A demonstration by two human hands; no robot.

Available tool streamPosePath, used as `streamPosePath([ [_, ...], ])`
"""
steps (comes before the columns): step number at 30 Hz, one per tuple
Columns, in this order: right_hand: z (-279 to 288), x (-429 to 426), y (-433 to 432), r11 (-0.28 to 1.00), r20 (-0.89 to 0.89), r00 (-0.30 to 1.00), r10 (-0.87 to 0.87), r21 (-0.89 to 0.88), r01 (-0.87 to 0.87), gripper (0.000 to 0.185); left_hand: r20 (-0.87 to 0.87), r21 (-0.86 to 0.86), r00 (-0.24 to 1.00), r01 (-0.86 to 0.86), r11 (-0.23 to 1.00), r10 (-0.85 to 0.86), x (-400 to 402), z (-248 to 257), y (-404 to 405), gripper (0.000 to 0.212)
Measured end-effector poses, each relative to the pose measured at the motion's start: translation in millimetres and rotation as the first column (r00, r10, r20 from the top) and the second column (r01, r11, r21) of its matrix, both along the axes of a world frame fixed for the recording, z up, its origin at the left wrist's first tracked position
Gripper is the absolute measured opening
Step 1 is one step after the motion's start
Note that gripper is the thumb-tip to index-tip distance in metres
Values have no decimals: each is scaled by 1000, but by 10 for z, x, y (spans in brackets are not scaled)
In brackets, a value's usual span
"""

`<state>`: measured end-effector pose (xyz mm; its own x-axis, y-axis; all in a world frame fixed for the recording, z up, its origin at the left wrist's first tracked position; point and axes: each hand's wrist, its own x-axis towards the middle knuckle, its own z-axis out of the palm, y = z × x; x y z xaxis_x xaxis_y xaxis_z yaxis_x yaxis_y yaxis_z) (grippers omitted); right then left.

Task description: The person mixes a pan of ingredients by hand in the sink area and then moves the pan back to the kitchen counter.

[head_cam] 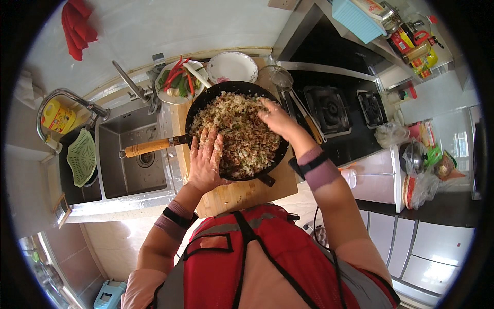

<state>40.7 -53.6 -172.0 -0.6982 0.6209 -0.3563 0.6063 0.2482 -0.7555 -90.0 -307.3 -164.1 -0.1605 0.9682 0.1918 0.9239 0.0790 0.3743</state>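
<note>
A black wok (283, 152) with a wooden handle (148, 148) stands on a wooden cutting board (231, 197). It is heaped with a chopped, crumbly food mixture (247, 133) of pale, brown and green bits. My left hand (206, 160) lies palm down over the wok's near left side, fingers somewhat apart and coated with bits of the mixture. At the wok's right side my right hand (277, 119) reaches in, its fingertips at the mixture and partly hidden. No tool shows in either hand.
Behind the wok are a plate of peppers and garlic (179, 83) and a white floral plate (232, 67). A strainer (280, 78) lies at the back right, beside the gas stove (332, 110). The sink (133, 174) and faucet (69, 92) are left; the wok's handle overhangs the sink.
</note>
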Motion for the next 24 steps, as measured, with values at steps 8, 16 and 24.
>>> streamPosePath([
  [8, 44, -616, -521, 941, 276, 900, 337, -61, -334, 56, -13, -11, 1000, -17, 1000, 17, -6, -9, 8, 139],
  [16, 311, -125, -432, 977, -24, 985, 171, -127, -172, 60, 31, -3, 999, -18, 1000, 18, -29, -40, -38, 137],
  [24, -537, -181, -200, 624, 169, 972, -163, -745, 234, 73, 40, -3, 999, 10, 1000, -10, -42, 2, -3, 129],
])
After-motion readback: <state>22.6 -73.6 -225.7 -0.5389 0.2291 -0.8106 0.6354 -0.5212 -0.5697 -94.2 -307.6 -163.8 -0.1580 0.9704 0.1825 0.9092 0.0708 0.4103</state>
